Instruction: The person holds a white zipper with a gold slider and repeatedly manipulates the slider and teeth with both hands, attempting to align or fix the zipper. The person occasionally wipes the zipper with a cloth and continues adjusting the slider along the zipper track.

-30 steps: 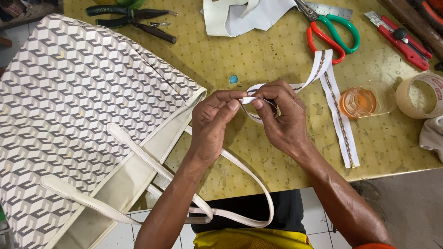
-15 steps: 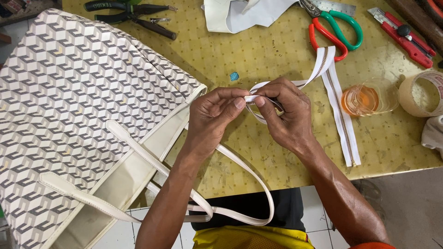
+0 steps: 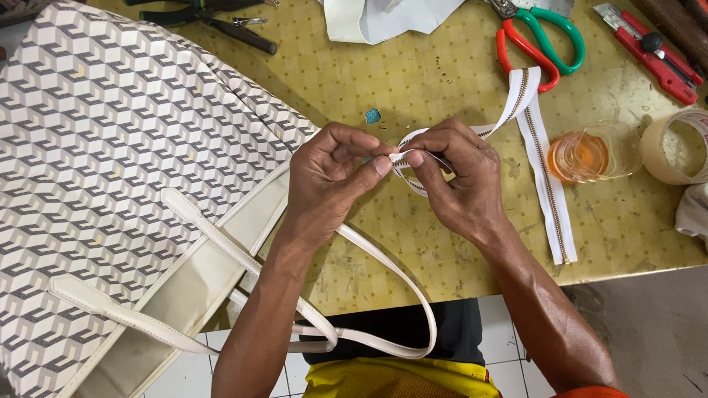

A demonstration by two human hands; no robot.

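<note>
A white zipper tape (image 3: pixel 544 171) with brass teeth lies on the yellow table (image 3: pixel 413 81), looping back to the middle. My left hand (image 3: pixel 330 177) and my right hand (image 3: pixel 456 180) both pinch the end of this zipper tape between thumb and fingers, fingertips meeting just above the table. To the left lies a large tote bag (image 3: pixel 110 169) with a grey and white cube pattern. Its cream handles (image 3: pixel 369 324) hang over the table's near edge under my forearms.
Scissors (image 3: pixel 542 44) with red and green handles lie at the back right, next to a red utility knife (image 3: pixel 653 53). A spool of orange thread (image 3: pixel 590 153) and a tape roll (image 3: pixel 675 147) sit at right. Dark pliers (image 3: pixel 214 21) and white fabric (image 3: pixel 391 16) lie at the back.
Both hands stay pinched on the zipper end. The fingers have shifted slightly as they work it; the view has moved a little.
</note>
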